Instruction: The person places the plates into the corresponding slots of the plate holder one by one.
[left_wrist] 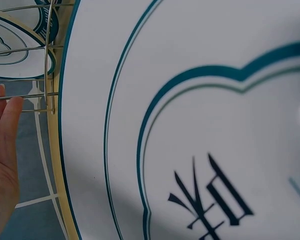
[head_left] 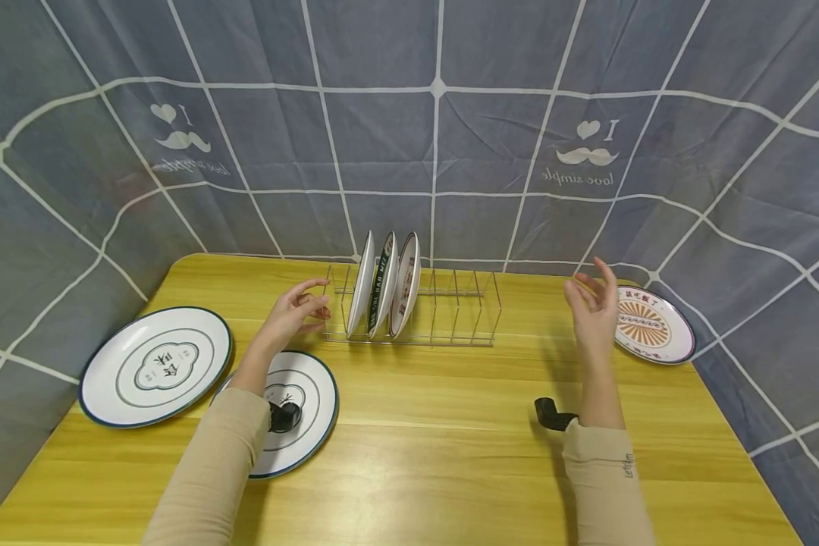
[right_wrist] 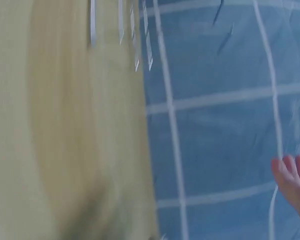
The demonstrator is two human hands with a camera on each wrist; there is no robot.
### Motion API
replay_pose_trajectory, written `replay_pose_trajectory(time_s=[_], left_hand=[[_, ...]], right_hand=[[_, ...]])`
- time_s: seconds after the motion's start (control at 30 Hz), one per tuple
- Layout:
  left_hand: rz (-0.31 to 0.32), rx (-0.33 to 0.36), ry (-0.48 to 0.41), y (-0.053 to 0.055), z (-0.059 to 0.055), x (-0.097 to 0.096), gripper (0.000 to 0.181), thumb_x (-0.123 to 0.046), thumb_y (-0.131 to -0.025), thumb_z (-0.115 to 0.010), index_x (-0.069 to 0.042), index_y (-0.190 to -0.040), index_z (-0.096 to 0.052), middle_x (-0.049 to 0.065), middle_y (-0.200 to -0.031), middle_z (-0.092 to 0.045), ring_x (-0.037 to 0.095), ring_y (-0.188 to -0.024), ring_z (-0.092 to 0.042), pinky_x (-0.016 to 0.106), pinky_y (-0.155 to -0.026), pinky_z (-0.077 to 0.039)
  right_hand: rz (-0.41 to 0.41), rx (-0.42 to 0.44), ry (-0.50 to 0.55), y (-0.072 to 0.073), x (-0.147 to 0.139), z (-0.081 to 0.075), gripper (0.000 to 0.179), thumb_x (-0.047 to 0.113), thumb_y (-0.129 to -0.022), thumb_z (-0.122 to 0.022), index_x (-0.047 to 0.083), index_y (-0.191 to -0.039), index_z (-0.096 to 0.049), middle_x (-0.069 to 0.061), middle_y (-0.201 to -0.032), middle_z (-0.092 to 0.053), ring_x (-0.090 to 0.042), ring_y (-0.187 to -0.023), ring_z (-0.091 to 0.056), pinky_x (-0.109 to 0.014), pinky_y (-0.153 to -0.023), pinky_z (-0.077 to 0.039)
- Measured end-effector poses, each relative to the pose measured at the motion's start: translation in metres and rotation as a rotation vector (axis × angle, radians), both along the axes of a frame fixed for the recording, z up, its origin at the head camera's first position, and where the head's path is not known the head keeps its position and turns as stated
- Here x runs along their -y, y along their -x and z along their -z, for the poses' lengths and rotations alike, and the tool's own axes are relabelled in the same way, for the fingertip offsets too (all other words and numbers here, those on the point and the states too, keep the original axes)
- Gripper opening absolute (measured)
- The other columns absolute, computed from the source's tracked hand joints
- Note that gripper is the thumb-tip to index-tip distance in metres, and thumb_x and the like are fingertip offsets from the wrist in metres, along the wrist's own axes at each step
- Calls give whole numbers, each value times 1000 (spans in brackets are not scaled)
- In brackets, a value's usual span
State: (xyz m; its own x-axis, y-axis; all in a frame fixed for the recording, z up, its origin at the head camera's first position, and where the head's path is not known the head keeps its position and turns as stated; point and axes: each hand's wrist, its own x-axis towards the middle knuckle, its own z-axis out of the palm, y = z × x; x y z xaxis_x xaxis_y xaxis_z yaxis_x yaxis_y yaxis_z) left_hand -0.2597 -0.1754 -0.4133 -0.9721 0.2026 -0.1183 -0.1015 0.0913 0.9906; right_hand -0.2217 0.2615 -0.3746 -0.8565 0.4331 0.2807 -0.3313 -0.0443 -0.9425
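My left hand [head_left: 292, 315] is at the left end of a wire dish rack [head_left: 460, 343], its fingers loosely bent. In the left wrist view, the left fingertips [left_wrist: 14, 104] overlap a rack wire; whether they touch it I cannot tell. Three plates stand on edge in the rack's left half: a white plate [head_left: 360, 287], a dark-patterned plate [head_left: 383, 287] and a plate with red lettering [head_left: 406, 284]. My right hand [head_left: 595, 307] is raised above the table's right side with nothing in it, beside an oval plate with an orange sunburst [head_left: 644, 324].
A large blue-rimmed plate [head_left: 126, 371] lies at the table's left edge. Another blue-rimmed plate [head_left: 314, 425] lies under my left forearm, partly covered by it. The rack's right half holds bare wire dividers. A grey gridded curtain [head_left: 382, 152] hangs behind the wooden table [head_left: 444, 455].
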Motion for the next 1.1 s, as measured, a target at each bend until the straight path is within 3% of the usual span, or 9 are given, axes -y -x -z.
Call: replay_pose_trajectory(time_s=[0.27,0.53,0.7,0.83,1.0,1.1], left_hand=[[1,-6,-4,0,-2,-1,45,-24,-93,-54,-12,-134,-41,-1,-78,-59,21,-82,-58,51,-85,-47],[3,-9,-10,-1,-2,-1,48,-24,-93,-54,-9,-136,-38,-2,-77,-59,17,-79,-58,51,-85,-47],[-2,-6,-2,-1,-1,0,46,-24,-93,-54,-10,-135,-40,-2,-77,-58,17,-79,-58,50,-84,-48],[-7,-3,2,-1,-1,0,41,-24,-93,-54,-15,-131,-44,-3,-77,-58,16,-78,-58,49,-83,-49],[-6,-4,-3,0,-1,0,40,-24,-93,-54,-16,-131,-44,-3,-76,-58,15,-77,-58,49,-83,-48],[-3,-3,-5,0,-1,0,40,-24,-93,-55,-16,-131,-44,-3,-77,-59,16,-78,-59,49,-84,-49]], right_hand=[[344,58,193,-14,-58,14,53,-3,-81,-62,18,-128,-47,-5,-104,-44,-10,-86,-52,-12,-71,-46],[542,174,276,-29,-98,30,56,2,-83,-62,22,-131,-44,1,-105,-38,-8,-88,-45,-11,-69,-42],[605,232,368,-33,-114,41,60,0,-83,-61,26,-133,-40,3,-109,-32,-8,-97,-37,-10,-70,-39],[647,308,397,-34,-120,47,67,-1,-84,-59,27,-138,-33,1,-123,-27,-10,-114,-32,-10,-81,-39],[598,358,478,-33,-125,51,76,-2,-85,-57,31,-144,-22,1,-149,-7,-6,-134,-10,-9,-97,-29],[553,355,545,-31,-127,54,81,-4,-85,-57,32,-145,-16,4,-151,-2,-4,-133,-12,-10,-98,-28]])
